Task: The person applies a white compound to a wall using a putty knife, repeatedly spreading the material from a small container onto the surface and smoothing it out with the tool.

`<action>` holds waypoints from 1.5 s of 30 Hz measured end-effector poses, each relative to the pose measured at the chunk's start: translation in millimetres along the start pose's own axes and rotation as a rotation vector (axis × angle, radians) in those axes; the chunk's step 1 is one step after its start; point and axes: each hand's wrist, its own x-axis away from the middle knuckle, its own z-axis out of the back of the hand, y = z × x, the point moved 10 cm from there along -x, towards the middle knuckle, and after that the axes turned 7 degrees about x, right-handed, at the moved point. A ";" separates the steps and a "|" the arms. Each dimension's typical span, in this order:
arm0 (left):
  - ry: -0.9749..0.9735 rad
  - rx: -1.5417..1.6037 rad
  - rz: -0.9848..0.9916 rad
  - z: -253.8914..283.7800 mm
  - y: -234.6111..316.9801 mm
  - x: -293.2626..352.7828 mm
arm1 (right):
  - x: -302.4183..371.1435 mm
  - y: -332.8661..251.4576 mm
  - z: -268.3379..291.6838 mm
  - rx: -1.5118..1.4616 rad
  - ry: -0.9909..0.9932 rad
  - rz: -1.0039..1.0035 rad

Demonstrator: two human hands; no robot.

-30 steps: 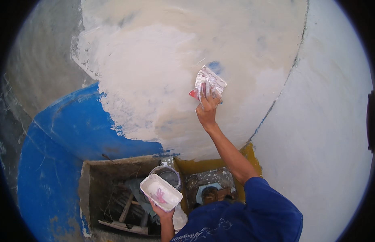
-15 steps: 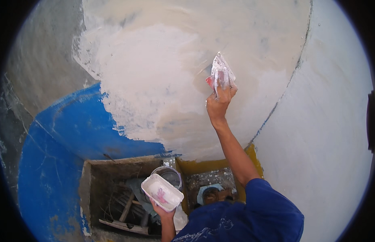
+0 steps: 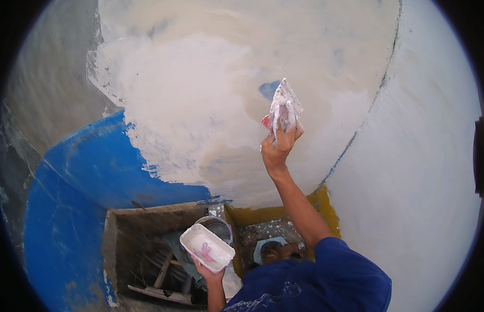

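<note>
A dark blue shirt (image 3: 309,281) filled the lower middle of the frame, its short sleeve (image 3: 348,265) at lower right, pale looping lettering (image 3: 273,299) near the bottom edge. Left hand (image 3: 211,273) and right hand (image 3: 277,148) were gloveless, the latter's fingers (image 3: 284,118) smeared whitish.

No words I can read from here. Pale looping script (image 3: 270,299) across front of dark blue shirt (image 3: 348,273), slanted, too blurred to make out.
</note>
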 end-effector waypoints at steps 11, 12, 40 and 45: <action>-0.019 -0.030 0.019 -6.9 -6.6 -5.4 | 59.7 -23.3 -16.3 -0.089 -0.176 0.085; -0.020 -0.026 0.017 -4.5 -5.2 -5.0 | 47.3 -17.8 4.9 -0.083 -0.106 0.070; -0.007 -0.030 -0.044 -2.1 7.9 11.7 | -50.7 20.1 23.6 0.165 0.056 0.029; 0.022 -0.013 -0.032 3.4 6.0 11.8 | 25.0 -25.7 -33.7 0.057 -0.271 0.057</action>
